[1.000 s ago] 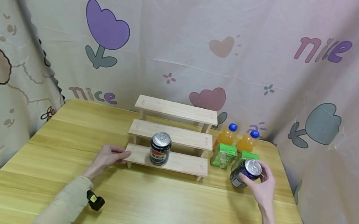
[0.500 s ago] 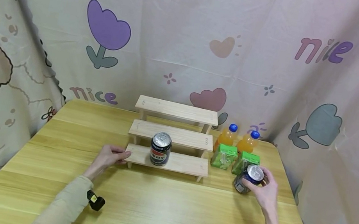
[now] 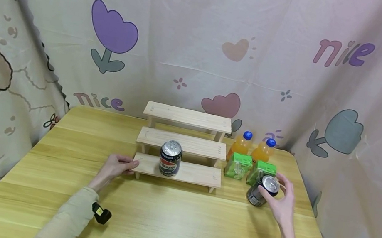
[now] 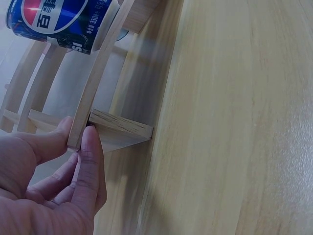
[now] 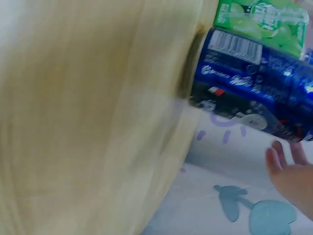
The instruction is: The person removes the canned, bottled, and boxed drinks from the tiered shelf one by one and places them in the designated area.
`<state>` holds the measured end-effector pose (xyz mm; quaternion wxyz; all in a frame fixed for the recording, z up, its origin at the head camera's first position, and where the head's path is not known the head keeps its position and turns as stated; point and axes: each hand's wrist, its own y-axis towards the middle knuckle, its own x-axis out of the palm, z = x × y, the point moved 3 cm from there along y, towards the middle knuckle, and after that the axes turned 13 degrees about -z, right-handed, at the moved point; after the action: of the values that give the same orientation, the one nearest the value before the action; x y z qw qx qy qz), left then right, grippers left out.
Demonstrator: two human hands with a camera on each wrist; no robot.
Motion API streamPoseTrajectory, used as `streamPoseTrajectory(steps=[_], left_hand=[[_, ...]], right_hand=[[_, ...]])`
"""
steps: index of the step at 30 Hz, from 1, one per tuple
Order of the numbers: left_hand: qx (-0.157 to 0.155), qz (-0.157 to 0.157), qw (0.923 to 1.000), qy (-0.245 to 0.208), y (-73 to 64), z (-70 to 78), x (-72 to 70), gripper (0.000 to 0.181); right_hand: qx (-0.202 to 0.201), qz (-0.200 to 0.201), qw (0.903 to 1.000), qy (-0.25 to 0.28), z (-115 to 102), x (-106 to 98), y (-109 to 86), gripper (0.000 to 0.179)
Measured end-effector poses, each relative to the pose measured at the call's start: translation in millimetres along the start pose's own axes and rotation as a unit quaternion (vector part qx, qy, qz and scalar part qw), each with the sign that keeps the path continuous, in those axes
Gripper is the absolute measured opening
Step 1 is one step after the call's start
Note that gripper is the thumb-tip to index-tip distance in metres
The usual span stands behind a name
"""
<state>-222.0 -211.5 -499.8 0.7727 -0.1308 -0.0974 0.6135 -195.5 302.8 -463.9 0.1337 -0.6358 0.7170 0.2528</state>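
Note:
My left hand (image 3: 116,169) pinches the left end of the lowest tier of a three-step wooden display stand (image 3: 200,174). In the left wrist view, thumb and fingers hold the board's edge. On that lowest tier, near its middle, a dark blue Pepsi can (image 3: 170,158) stands upright. My right hand (image 3: 283,200) is round a second dark blue cola can (image 3: 258,195) at the right of the table, thumb in front and fingers at its far side. In the right wrist view, this can's base is on or just above the tabletop, and some fingers (image 5: 288,171) show beside it.
Two green drink cartons (image 3: 238,167) (image 3: 262,169) stand just behind the held can, right of the stand. Behind them are two orange juice bottles (image 3: 241,145) (image 3: 262,153) with blue caps. A patterned curtain (image 3: 190,30) hangs behind the wooden table (image 3: 165,224).
My right hand has moved the cola can slightly right and toward me, away from the green cartons, and the can has turned a little. The left hand and the stand have stayed put.

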Motion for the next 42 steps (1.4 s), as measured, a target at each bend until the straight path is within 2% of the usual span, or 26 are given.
streamPoseTrajectory(steps=[3,5,11,17,23,27,34,42], left_hand=[[0.005,-0.004,1.0000,0.000,0.3,-0.5,-0.4,0.041],[0.005,-0.003,1.0000,0.000,0.2,-0.7,-0.8,0.042],[0.009,-0.006,0.9999,0.004,-0.7,-0.4,-0.9,0.045],[0.014,-0.008,0.9998,0.009,-0.9,-0.7,-0.4,0.044],[0.008,-0.006,0.9998,0.018,-0.8,-1.5,-1.7,0.043],[0.001,-0.001,0.9998,0.022,-1.2,-1.0,-2.3,0.044],[0.001,-0.005,0.9998,0.018,0.1,-1.4,-2.7,0.044],[0.003,-0.003,0.9999,0.015,0.1,-1.6,-0.2,0.047]], right_hand=[[-0.032,0.033,0.9989,0.005,-13,3,1.1,0.070],[-0.051,0.031,0.9982,0.005,-25,8,2.5,0.068],[-0.102,-0.016,0.9944,0.021,-60,33,9.2,0.066],[-0.141,-0.070,0.9844,0.079,-88,71,15.2,0.065],[-0.148,-0.139,0.9728,0.112,-120,111,16.7,0.067],[-0.151,-0.176,0.9664,0.111,-129,139,19.2,0.068],[-0.131,-0.217,0.9610,0.111,-145,175,21.1,0.070],[-0.127,-0.248,0.9561,0.090,-156,204,25.7,0.073]])
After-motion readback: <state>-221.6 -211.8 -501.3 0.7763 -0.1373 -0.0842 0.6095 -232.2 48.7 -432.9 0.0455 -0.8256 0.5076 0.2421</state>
